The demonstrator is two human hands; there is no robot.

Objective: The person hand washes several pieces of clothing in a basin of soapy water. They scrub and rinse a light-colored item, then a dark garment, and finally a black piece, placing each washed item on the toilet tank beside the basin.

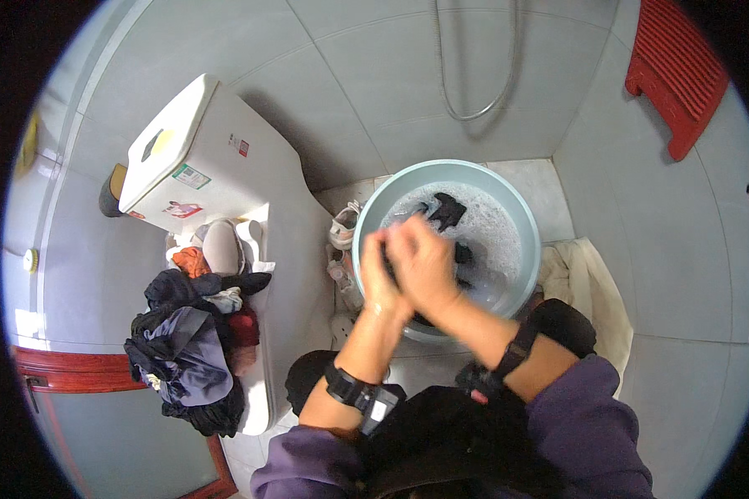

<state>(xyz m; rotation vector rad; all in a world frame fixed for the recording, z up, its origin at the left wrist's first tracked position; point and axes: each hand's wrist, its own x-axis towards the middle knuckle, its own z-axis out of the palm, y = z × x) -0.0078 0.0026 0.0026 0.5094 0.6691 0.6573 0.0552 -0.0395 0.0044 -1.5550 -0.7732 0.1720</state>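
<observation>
A round light-blue plastic basin (529, 249) stands on the floor, holding sudsy water (490, 218) with a dark cloth (447, 211) and other dark pieces partly under it. Over the basin's left half, my left hand (379, 274) and my right hand (423, 265) are pressed together. Between them is some dark cloth (388, 261), mostly hidden by the fingers and blurred. My right hand's fingers are curled across it, while my left hand cups it from the left. Both forearms are bare, with black straps around them.
Left of the basin stands a white toilet (293, 249) with a heap of clothes (193, 355) on it. Shoes (344, 226) lie between toilet and basin. A pale cloth (590, 280) is at the right, a shower hose (474, 115) hangs behind, and a red plastic stool (677, 81) is upper right.
</observation>
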